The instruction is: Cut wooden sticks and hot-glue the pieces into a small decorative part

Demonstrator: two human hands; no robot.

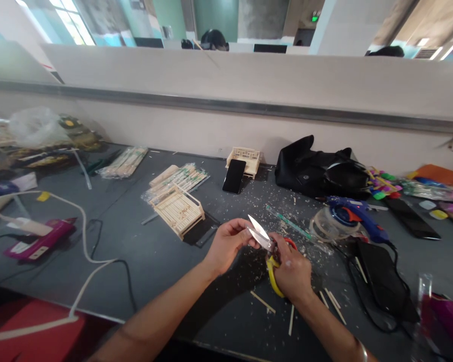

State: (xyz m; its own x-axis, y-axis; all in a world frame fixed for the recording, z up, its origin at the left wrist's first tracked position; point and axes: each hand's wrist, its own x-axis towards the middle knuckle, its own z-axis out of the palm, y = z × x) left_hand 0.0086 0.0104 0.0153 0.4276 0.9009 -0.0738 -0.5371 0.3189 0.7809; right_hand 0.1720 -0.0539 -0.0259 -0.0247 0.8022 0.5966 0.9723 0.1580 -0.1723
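Note:
My right hand (292, 269) is closed round the yellow and red handles of a pair of scissors (263, 235), whose blades stand apart and point up and left. Close to the blades, my left hand (230, 244) pinches with thumb and fingers; whatever it holds is too small or hidden to make out. Wood crumbs lie on the dark table below. Several thin sticks (263, 301) lie near my right hand. Beyond my left hand sits a small bed-like frame of wooden sticks (179, 213). A little stick-built bench (245, 160) stands farther back, with a phone (234, 176) leaning on it.
A blue glue gun (358, 216) rests by a clear round tub (332, 223) on the right. Behind are a black bag (317, 168) and packs of sticks (123, 162). A white cable (85, 226) and purple power strip (41, 241) lie left. A partition (211, 75) closes the back.

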